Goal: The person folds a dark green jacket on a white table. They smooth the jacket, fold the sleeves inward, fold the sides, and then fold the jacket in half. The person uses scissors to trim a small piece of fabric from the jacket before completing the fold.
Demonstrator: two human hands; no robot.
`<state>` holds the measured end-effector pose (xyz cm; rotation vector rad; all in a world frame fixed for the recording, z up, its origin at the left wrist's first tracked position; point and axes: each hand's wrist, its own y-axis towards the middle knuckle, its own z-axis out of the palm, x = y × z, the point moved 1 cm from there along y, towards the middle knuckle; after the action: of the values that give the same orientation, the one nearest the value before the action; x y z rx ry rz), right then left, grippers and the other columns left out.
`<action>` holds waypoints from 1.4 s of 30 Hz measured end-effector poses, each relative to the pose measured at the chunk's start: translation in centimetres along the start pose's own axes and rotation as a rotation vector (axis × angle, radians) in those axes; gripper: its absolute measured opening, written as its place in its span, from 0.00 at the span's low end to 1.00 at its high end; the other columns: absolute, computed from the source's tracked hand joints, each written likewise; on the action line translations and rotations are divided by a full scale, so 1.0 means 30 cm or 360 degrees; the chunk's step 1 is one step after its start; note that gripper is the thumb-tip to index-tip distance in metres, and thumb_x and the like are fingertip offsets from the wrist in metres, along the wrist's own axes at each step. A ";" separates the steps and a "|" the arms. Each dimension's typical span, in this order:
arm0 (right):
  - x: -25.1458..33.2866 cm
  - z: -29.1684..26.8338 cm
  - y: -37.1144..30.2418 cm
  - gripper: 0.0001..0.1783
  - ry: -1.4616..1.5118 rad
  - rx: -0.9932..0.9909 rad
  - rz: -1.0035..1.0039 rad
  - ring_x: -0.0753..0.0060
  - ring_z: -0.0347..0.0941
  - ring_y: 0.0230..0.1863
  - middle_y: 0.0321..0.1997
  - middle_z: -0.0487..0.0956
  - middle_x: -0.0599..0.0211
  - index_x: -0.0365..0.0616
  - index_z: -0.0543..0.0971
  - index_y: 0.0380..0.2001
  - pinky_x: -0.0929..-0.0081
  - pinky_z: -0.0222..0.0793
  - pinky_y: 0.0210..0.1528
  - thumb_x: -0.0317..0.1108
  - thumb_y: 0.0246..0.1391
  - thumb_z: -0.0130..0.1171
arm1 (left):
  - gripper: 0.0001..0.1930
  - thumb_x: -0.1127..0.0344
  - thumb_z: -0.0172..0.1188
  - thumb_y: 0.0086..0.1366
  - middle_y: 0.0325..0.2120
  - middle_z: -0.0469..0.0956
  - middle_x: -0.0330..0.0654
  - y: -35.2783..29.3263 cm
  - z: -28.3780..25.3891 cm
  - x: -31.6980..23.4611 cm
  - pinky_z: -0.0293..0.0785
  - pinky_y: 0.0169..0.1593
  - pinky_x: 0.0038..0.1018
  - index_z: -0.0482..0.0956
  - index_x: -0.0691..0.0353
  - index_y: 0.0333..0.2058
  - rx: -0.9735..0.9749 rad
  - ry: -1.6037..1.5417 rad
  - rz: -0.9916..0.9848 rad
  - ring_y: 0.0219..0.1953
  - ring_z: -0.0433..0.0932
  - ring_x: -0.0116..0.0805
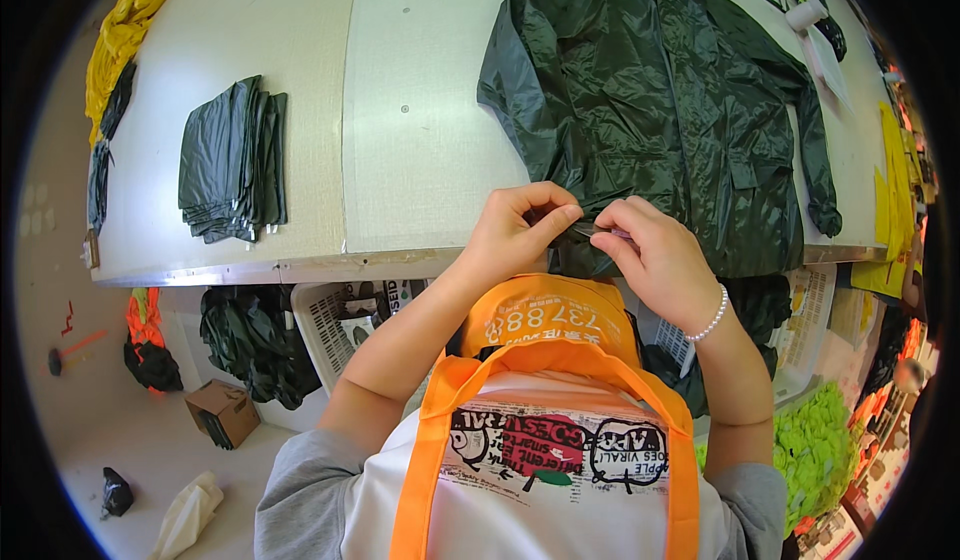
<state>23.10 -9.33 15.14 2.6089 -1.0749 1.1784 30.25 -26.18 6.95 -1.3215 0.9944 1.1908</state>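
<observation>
Dark green, shiny jacket [670, 110] lies spread at the upper right, its lower edge at the hands. The left hand [520, 228] and right hand [655, 250] nearly meet there, fingertips pinching a thin item [590, 230] too small to identify. The pale table [420, 170] carries a folded dark stack [232, 165] at left; a cardboard box [222, 410] sits lower left.

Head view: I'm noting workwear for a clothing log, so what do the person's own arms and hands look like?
Both the left hand and the right hand are ungloved. Short, plain grey sleeves leave the forearms uncovered. A bracelet of small, round, whitish pearl-like beads circles the right wrist; none shows on the left.
</observation>
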 end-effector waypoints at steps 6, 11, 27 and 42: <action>0.003 0.003 0.008 0.10 -0.0062 0.0014 -0.0008 0.57 0.72 0.30 0.31 0.72 0.63 0.44 0.73 0.32 0.65 0.67 0.30 0.39 0.55 0.55 | 0.06 0.70 0.57 0.63 0.26 0.77 0.34 0.005 -0.003 -0.008 0.68 0.34 0.17 0.78 0.68 0.32 0.0027 0.0056 0.0008 0.29 0.71 0.18; -0.041 -0.018 -0.002 0.13 0.0395 -0.0107 0.0036 0.74 0.70 0.28 0.31 0.72 0.66 0.41 0.74 0.38 0.79 0.67 0.32 0.31 0.48 0.63 | 0.06 0.69 0.56 0.64 0.24 0.75 0.32 0.001 -0.008 0.004 0.66 0.32 0.16 0.76 0.65 0.32 -0.0087 -0.0166 0.0020 0.28 0.69 0.16; -0.214 0.142 0.093 0.04 0.1197 -0.0064 0.0064 0.91 0.57 0.23 0.22 0.69 0.82 0.41 0.75 0.29 0.88 0.54 0.25 0.28 0.52 0.61 | 0.05 0.70 0.50 0.66 0.34 0.78 0.44 -0.068 -0.142 -0.060 0.69 0.43 0.23 0.70 0.64 0.31 -0.0741 -0.0190 0.0428 0.36 0.73 0.25; -0.169 0.065 0.193 0.07 0.1330 0.0298 0.0370 0.94 0.60 0.21 0.22 0.71 0.85 0.43 0.76 0.33 0.91 0.54 0.22 0.33 0.53 0.61 | 0.08 0.63 0.47 0.68 0.35 0.77 0.45 0.017 -0.237 0.012 0.68 0.53 0.33 0.69 0.59 0.31 -0.0878 -0.0867 -0.0055 0.41 0.75 0.35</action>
<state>18.36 -11.46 9.14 1.7517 -1.0940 2.2075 30.61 -33.27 6.20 -1.2999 0.2524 1.7517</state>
